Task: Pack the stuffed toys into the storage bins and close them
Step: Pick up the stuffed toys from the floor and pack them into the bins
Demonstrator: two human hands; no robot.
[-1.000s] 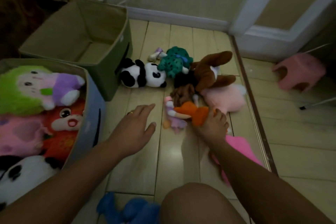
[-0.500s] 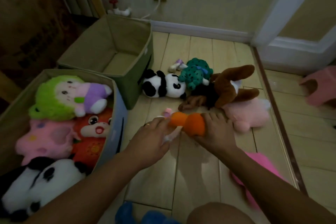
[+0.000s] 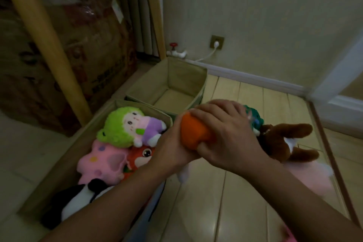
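- Two bare forearms reach in from the bottom edge and meet above the pale wooden plank floor, just beside the right wall of the nearer bin.
- The left hand is clasped around the lower left side of an orange plush toy; a white fuzzy part of the toy hangs below the wrist.
- The right hand is clamped over the top and right side of the same orange toy – fingers curled over its upper end, thumb pressed in underneath. The toy is held clear of the floor, between the two bins and the loose pile.
- The nearer beige fabric storage bin stands open at the lower left and is nearly full: a black-and-white panda plush at its near end, then a pink spotted plush and a red big-eyed plush, and at the far end a doll plush with curly green hair and a purple outfit.
- To the right of the hands, on the floor, lie a soft pink plush – blurred – and a brown long-eared plush, with a teal knobbly plush partly hidden behind the right hand.
- Beyond the full bin, touching its far wall, stands a second open beige fabric bin with nothing visible inside.
- A slanting wooden pole crosses the left side in front of a plastic-wrapped brown bundle.
- At the far wall are a red-handled valve and a wall socket with a white plug.
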